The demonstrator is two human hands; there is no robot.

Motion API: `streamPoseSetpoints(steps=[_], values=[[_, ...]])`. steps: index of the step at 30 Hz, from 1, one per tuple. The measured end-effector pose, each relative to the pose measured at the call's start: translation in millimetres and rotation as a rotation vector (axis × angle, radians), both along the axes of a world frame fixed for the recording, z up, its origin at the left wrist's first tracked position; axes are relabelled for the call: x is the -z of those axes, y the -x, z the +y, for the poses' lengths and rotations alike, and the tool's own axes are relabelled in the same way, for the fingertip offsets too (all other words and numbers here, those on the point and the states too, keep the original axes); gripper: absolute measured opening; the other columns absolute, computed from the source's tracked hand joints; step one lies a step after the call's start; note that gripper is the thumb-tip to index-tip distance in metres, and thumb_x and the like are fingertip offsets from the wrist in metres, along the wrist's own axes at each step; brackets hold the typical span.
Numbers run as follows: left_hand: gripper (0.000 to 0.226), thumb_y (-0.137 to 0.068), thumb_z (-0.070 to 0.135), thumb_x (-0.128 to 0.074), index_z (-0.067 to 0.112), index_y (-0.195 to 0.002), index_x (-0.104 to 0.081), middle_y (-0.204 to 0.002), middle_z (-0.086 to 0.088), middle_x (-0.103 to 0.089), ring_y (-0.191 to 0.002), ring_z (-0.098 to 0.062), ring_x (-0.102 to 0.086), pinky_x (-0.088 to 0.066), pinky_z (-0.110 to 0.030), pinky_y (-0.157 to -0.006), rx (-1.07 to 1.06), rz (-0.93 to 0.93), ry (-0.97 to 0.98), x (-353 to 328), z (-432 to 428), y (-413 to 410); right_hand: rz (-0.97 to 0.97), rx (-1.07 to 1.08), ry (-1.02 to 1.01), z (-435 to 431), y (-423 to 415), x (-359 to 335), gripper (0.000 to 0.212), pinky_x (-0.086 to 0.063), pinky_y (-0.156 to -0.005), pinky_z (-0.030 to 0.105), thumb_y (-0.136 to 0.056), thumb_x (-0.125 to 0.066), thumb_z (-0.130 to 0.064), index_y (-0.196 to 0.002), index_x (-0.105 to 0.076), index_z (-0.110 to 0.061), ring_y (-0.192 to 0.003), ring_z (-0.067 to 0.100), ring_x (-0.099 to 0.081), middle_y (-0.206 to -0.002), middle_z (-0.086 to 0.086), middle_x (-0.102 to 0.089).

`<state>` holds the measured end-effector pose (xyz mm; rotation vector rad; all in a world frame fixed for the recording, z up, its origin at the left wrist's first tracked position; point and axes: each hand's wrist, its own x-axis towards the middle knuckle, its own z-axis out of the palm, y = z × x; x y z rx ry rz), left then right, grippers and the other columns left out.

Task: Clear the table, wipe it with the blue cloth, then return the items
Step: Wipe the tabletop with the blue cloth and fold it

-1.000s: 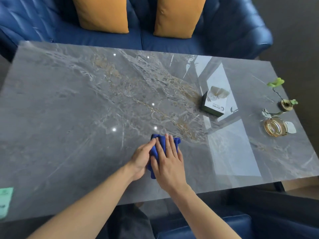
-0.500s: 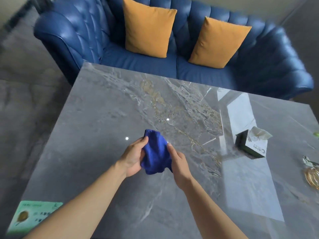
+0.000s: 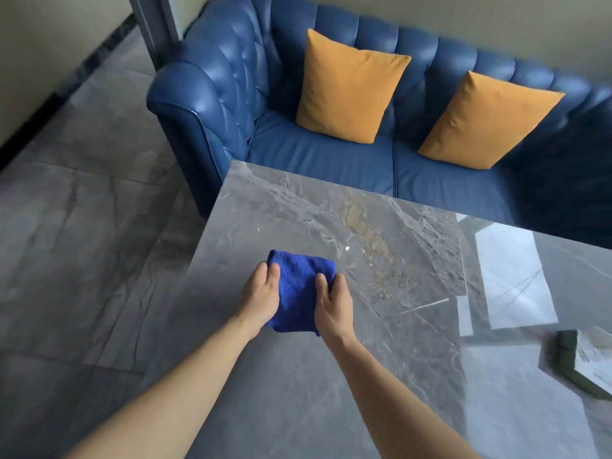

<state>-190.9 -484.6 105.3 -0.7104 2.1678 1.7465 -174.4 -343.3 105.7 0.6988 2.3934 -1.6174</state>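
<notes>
Both bare forearms rise from the bottom edge toward the middle of the frame, the left from the lower left, the right from lower centre. The left hand (image 3: 261, 298) and right hand (image 3: 335, 304) sit side by side, backs up. Each grips a side of the cloth (image 3: 299, 293), thumb on top, the other fingers mostly hidden.

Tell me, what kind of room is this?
Probably a home living room: a blue tufted sofa with two orange cushions stands beside a marble-patterned table bearing a tissue box.
</notes>
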Motion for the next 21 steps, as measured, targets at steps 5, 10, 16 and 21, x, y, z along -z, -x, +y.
streamPoseSetpoints(steps=[5,10,16,21], values=[[0.038,-0.107,0.040,-0.032,0.012,-0.081,-0.036,-0.071,-0.002,-0.048,-0.068,-0.025,-0.046,-0.031,-0.039,-0.061,0.073,0.046,0.279,20.1,-36.2,56.9,-0.010,-0.029,-0.084,-40.6,58.7,10.0,0.033,-0.038,-0.059,0.032,-0.108,-0.043,-0.038,-0.086,-0.038,-0.013,-0.064,0.017,-0.046,-0.075,-0.001,-0.054],[0.037,-0.106,0.044,-0.028,0.019,-0.081,-0.036,-0.075,-0.008,-0.054,-0.074,-0.038,-0.054,-0.040,-0.042,-0.065,0.190,0.073,0.492,43.2,-68.4,111.6,-0.057,-0.089,-0.218,-67.6,113.3,24.7,0.033,-0.042,-0.072,0.039,-0.107,-0.037,-0.045,-0.095,-0.038,-0.014,-0.085,0.034,-0.058,-0.089,0.005,-0.061],[0.036,-0.107,0.043,-0.025,0.011,-0.106,-0.044,-0.099,-0.021,-0.066,-0.087,-0.044,-0.062,-0.044,-0.044,-0.067,0.377,0.115,0.795,63.1,-85.4,156.3,-0.104,-0.179,-0.367,-85.6,156.8,48.7,0.034,-0.039,-0.075,0.041,-0.109,-0.033,-0.045,-0.100,-0.036,-0.012,-0.089,0.036,-0.056,-0.091,0.003,-0.053],[0.035,-0.107,0.041,-0.033,0.010,-0.110,-0.048,-0.108,-0.017,-0.067,-0.097,-0.042,-0.064,-0.039,-0.043,-0.064,0.426,0.101,1.028,80.4,-95.1,178.6,-0.062,-0.224,-0.462,-81.8,168.8,66.0,0.027,-0.041,-0.074,0.041,-0.108,-0.040,-0.040,-0.107,-0.040,-0.013,-0.098,0.041,-0.063,-0.109,0.010,-0.065]])
